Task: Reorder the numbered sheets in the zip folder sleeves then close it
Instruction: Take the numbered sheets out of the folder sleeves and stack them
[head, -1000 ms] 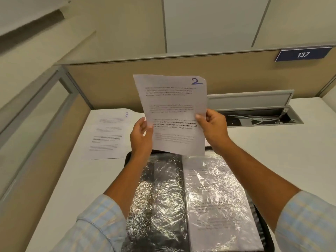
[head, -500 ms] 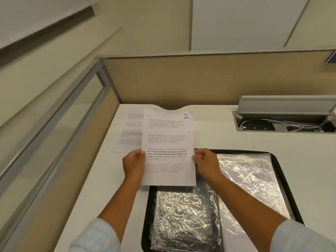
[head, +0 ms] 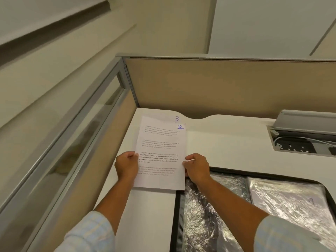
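Observation:
The printed sheet numbered 2 (head: 161, 151) lies over the sheet numbered 3 (head: 170, 118) near the desk's far left corner; only the top strip of sheet 3 shows. My left hand (head: 126, 165) pinches sheet 2 at its left edge, and my right hand (head: 196, 167) pinches its right edge. The open black zip folder (head: 174, 219) lies at the lower right with its crinkled clear sleeves (head: 205, 215) facing up. A sheet sits inside the right-hand sleeve (head: 291, 202).
The white desk (head: 227, 139) is bounded by a beige partition (head: 227, 84) behind and a glass-topped partition (head: 72, 142) on the left. An open cable tray (head: 301, 142) with sockets and wires is set into the desk at the right.
Both hands have carried sheet 2 from above the folder down and left, onto sheet 3 on the desk. The view has swung left, leaving the folder at the lower right.

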